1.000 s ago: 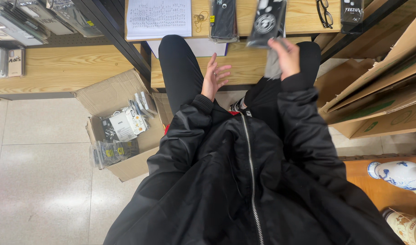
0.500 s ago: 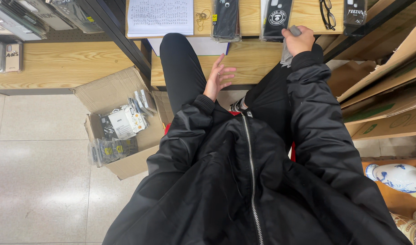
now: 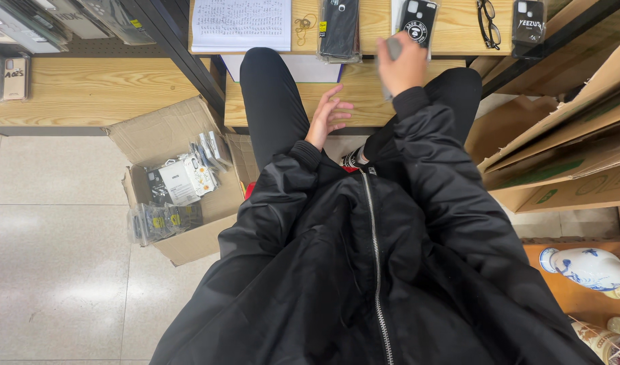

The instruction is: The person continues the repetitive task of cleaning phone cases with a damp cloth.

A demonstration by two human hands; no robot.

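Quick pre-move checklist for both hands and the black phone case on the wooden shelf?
1. Right hand gripping something: cannot tell; blurred, a small grey item shows at its fingers.
2. Black phone case in clear packaging flat on light wooden shelf: ok.
3. Left hand free: ok, open and holding nothing.
4. Black-framed glasses apart from right hand: ok.
5. Open cardboard box of packaged cases on floor, away from both hands: ok.

cardboard box (image 3: 181,203) on floor (image 3: 53,257), left of legs (image 3: 269,101)
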